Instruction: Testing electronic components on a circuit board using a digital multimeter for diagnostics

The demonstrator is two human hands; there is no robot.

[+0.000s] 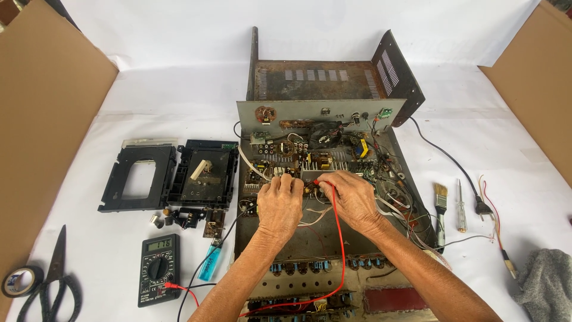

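A red probe (322, 183) is pinched between the fingers of the right hand (353, 200), and its tip is pressed on the circuit board (316, 162) inside the open chassis (322, 232), which is placed in the middle of the table (179, 89). The left hand (279, 203) is laid just beside the right one, with the fingers curled down onto the board; it cannot be told if something is held under them. A red lead (339, 238) is seen running from the probe down over the chassis towards the near edge. A black lead (205, 265) is seen going from the chassis towards the multimeter (159, 268), which is placed near the front edge, left of the chassis, with digits lit on its display. A blue lighter (210, 263) is laid between the multimeter and the chassis. Further left, two black plastic frames (170, 177) are laid side by side, with small knobs (167, 216) in front of them. At the front left corner, scissors (56, 280) and a roll of tape (19, 280) are found. On the right side of the chassis, a brush (440, 209), a screwdriver (460, 206) and a black plug (481, 209) are laid, and a grey cloth (545, 283) is placed at the front right corner. Cardboard sheets (42, 119) are stood at both side edges.
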